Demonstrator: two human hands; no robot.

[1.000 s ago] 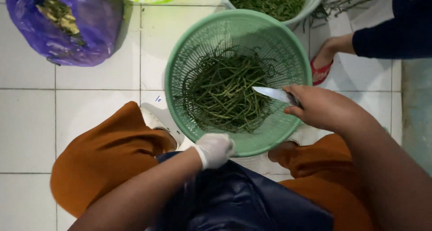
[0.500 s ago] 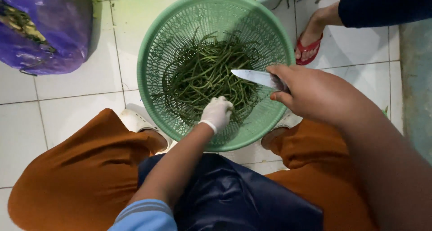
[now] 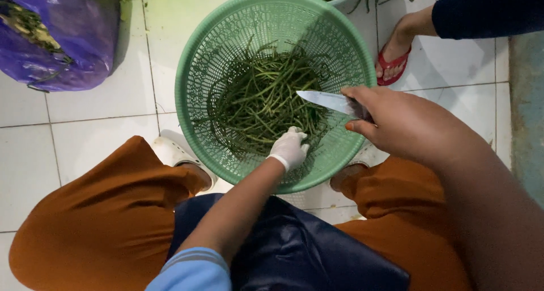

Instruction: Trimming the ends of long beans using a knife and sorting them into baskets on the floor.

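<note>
Green plastic basket (image 3: pixel 199 70), round, lattice-walled, on white tile. Long green beans (image 3: pixel 263 101) lie tangled, loose, in its bottom. Knife (image 3: pixel 327 101): bare steel blade, level over the beans, tip pointing left.

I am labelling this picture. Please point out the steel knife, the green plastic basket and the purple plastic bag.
Steel knife (image 3: pixel 324 100), head view, middle of the blade.
Green plastic basket (image 3: pixel 195 75), head view, bare left wall.
Purple plastic bag (image 3: pixel 85 36), head view, its right side.

knife (image 3: pixel 327 101): shiny metal | basket (image 3: pixel 198 70): perforated plastic | floor (image 3: pixel 85 132): glossy tile
</note>
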